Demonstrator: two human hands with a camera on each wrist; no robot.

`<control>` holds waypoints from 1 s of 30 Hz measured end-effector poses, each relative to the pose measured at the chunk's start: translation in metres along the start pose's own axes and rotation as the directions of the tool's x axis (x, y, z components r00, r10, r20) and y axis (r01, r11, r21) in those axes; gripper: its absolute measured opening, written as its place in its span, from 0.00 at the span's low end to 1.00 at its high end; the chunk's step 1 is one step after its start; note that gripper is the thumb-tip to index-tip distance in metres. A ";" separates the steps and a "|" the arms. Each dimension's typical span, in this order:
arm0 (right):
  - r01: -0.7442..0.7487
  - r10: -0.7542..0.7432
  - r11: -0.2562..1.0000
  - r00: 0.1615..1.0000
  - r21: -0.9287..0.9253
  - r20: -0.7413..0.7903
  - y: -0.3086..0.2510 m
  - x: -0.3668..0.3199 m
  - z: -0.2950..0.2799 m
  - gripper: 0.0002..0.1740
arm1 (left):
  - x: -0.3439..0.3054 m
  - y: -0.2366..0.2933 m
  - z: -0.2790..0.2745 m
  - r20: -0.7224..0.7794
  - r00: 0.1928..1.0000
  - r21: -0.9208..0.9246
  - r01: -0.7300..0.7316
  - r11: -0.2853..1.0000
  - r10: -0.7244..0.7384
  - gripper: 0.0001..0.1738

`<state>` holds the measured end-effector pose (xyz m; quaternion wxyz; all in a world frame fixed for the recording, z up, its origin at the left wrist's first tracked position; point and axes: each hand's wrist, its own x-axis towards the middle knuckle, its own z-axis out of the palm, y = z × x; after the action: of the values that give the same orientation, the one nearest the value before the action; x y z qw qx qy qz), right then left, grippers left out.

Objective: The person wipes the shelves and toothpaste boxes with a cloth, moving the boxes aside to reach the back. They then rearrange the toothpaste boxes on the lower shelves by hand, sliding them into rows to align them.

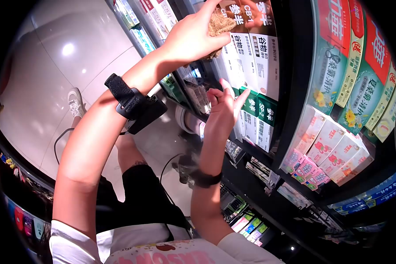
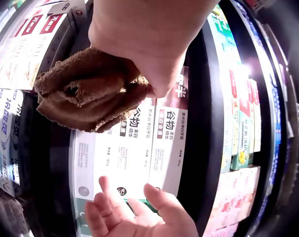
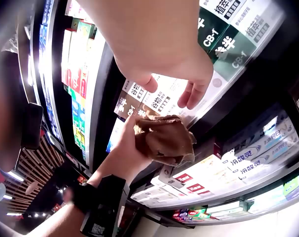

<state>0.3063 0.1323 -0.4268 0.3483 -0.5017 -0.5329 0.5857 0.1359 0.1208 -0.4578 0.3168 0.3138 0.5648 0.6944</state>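
The left hand [image 1: 191,37] grips a crumpled brown cloth [image 1: 221,25] over the brown ends of a row of white toothpaste boxes [image 1: 259,66]. In the left wrist view, the cloth [image 2: 90,91] bunches beneath the left hand [image 2: 144,39] and covers part of the boxes [image 2: 166,143]. The right hand [image 1: 223,108] is beside the green-ended boxes [image 1: 268,110], thumb and index finger extended, other fingers bent, holding nothing. Seen from the right wrist, the right hand [image 3: 164,59] hovers at the boxes, with the cloth [image 3: 166,140] below; contact cannot be told.
Red and green boxes [image 1: 332,66] and pink boxes [image 1: 321,141] stand on the neighbouring shelf. Dark shelf edges run between the rows. More boxes [image 3: 258,148] lie on another shelf. Below are a tiled floor [image 1: 48,48], a shoe [image 1: 76,102] and a thin black cable.
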 end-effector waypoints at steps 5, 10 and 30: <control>0.054 -0.056 0.998 0.997 -0.027 -0.059 -0.006 0.004 0.009 0.45 | 0.003 0.014 -0.001 0.025 0.986 -0.010 0.168 0.986 -0.168 0.46; -0.010 0.001 0.996 0.995 -0.086 -0.103 -0.006 0.008 0.000 0.45 | 0.003 -0.012 0.008 -0.113 0.993 0.147 -0.029 0.989 0.046 0.39; 0.024 -0.024 0.999 1.000 -0.021 0.014 0.005 0.006 -0.013 0.43 | -0.002 -0.008 0.005 0.010 0.997 -0.004 0.082 0.997 -0.082 0.35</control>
<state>0.3175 0.1408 -0.4319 0.3465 -0.4948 -0.5473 0.5793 0.1414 0.1232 -0.4650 0.3484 0.2931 0.5741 0.6805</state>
